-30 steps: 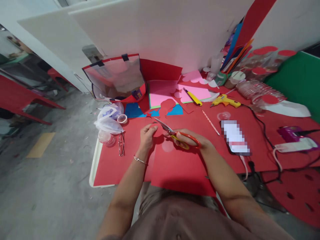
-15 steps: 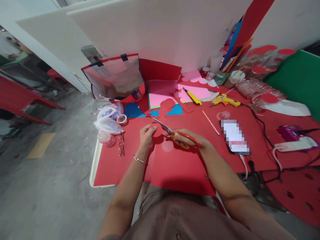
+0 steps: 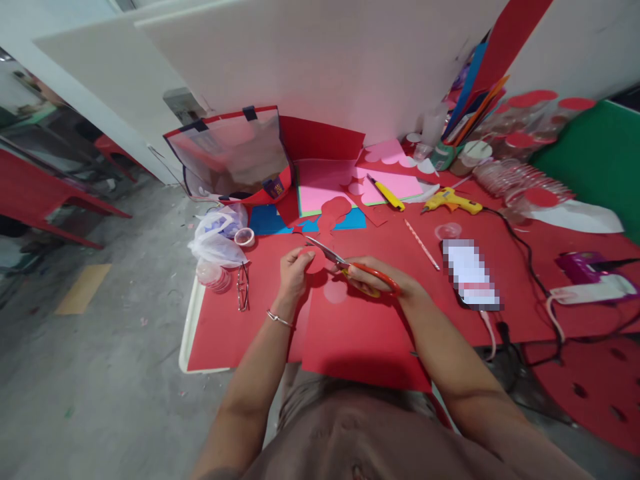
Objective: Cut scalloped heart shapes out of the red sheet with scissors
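My left hand (image 3: 295, 268) pinches a small red paper circle (image 3: 314, 262) between thumb and fingers. In my right hand (image 3: 367, 272) is a pair of scissors (image 3: 383, 279) with orange-red and yellow handles. Its blades point up and left, close to the circle's edge. Below the hands lies a red paper sheet (image 3: 365, 340) with a clear round disc (image 3: 335, 291) on it. Several cut red circles (image 3: 336, 212) rest just beyond the blades, over blue and pink paper.
A yellow glue gun (image 3: 453, 200), a box cutter (image 3: 386, 193), a striped pencil (image 3: 421, 245) and a phone (image 3: 470, 273) lie to the right. Eyeglasses (image 3: 243, 287), a plastic bag (image 3: 215, 237) and a small cup (image 3: 245, 238) are at left. A tote bag (image 3: 235, 157) stands behind.
The view has shifted very slightly. Both hands, the scissors and the red circle hold nearly the same position.
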Available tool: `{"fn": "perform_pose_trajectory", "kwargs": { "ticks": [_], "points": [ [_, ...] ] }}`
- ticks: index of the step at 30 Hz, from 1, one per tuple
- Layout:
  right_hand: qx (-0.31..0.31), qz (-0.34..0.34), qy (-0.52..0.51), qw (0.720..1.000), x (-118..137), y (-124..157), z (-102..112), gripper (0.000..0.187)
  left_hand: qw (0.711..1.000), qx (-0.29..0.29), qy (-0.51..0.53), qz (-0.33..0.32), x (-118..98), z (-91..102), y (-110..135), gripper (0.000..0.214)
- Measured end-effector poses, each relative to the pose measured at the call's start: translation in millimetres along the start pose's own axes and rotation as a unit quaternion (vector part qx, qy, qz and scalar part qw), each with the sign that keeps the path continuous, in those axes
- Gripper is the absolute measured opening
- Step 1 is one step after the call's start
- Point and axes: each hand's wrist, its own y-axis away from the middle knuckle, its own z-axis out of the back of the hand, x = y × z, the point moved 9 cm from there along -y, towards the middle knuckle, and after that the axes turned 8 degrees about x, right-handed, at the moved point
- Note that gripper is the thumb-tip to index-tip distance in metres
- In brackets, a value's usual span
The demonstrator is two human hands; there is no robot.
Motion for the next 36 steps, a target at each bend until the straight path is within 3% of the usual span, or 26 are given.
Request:
{"fn": "perform_pose_trajectory", "kwargs": {
  "ticks": [6, 10, 14, 25, 36],
  "points": [
    [-0.009, -0.008, 0.01, 1.0, -2.8, -0.7, 3.1, 0.077, 1.0, -0.004, -0.005, -0.004, -0.7, 1.0, -0.9, 0.017],
    [0.027, 0.018, 0.02, 0.999, 3.7, 0.8, 0.2, 0.089, 1.0, -0.001, 0.004, 0.001, -3.6, 0.9, -0.4, 0.016],
    [0.054, 0.054, 0.034, 0.997, 12.4, 3.6, -2.4, 0.086, 1.0, 0.008, 0.004, 0.016, -4.9, 0.6, -0.2, 0.016],
    [0.062, 0.053, 0.044, 0.996, 5.3, 4.4, -0.9, 0.077, 0.999, 0.033, -0.013, 0.008, -9.5, 0.2, -1.1, 0.012],
    [0.037, 0.005, 0.01, 0.999, -4.1, 2.0, 0.5, 0.076, 0.999, 0.027, -0.026, 0.001, -12.0, 1.1, -1.5, 0.012]
  ]
}}
